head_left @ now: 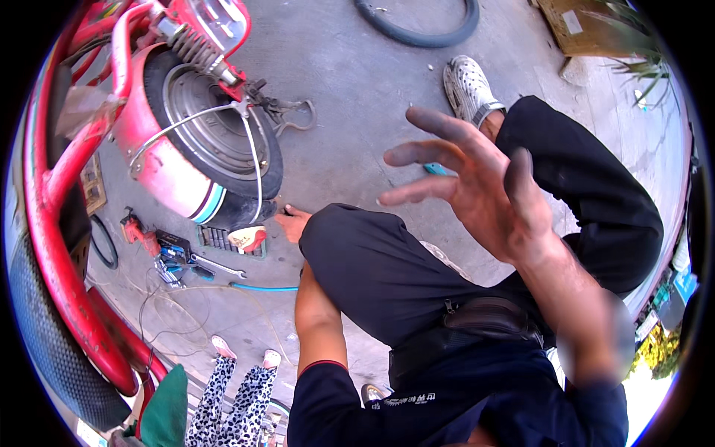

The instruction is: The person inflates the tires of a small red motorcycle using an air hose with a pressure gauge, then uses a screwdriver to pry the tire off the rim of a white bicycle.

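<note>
My right hand (488,190) is raised in the air over my lap, fingers spread and fingertips darkened with grime, holding nothing. Low beside my bent knee, my left hand (295,223) reaches the ground next to the tyre (272,160) of a red vehicle's wheel. Its visible fingers look apart, while my knee hides part of it. Whether it touches the tyre I cannot tell. The wheel has a grey metal hub (212,123), and a faded red mudguard (153,153) with striped bands curves round it. Above the hub sits a coil-spring shock absorber (195,48).
A red power tool (140,229), a wrench (220,265), a socket tray (216,238) and a blue hose (264,287) lie on the ground at left. The red frame (63,167) runs along the left edge. A loose tyre (417,36) lies far off. Another person's patterned trousers (238,398) show below.
</note>
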A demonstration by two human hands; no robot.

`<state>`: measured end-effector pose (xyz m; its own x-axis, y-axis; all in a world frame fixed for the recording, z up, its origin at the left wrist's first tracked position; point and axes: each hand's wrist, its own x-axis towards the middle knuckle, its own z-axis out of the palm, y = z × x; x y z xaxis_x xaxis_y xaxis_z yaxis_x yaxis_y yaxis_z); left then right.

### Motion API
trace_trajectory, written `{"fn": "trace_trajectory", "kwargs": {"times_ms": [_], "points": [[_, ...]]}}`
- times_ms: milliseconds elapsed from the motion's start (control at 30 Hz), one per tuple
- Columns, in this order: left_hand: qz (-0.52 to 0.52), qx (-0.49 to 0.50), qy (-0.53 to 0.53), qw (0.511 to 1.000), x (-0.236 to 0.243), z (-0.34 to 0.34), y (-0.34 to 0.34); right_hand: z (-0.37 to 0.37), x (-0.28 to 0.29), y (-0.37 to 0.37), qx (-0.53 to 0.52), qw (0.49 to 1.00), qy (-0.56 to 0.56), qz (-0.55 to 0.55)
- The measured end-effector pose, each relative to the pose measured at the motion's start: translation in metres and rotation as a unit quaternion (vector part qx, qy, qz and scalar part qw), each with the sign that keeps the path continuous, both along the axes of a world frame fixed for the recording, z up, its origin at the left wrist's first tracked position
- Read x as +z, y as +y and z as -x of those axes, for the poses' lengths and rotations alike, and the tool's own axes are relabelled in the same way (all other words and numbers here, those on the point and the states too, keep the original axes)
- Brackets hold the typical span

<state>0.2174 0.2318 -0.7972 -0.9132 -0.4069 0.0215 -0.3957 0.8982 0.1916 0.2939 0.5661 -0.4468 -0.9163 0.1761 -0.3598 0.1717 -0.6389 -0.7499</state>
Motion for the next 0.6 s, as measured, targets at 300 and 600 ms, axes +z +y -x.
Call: {"fn": "trace_trajectory", "kwargs": {"times_ms": [300, 600], "points": [[0.062, -0.038, 0.059, 0.996, -0.014, -0.006, -0.009, 0.035, -0.047, -0.029, -0.073, 0.987, -0.028, 0.138], [0.018, -0.050, 0.041, 0.998, -0.007, -0.006, -0.003, 0.094, -0.141, -0.129, -0.089, 0.993, -0.035, 0.067]]}}
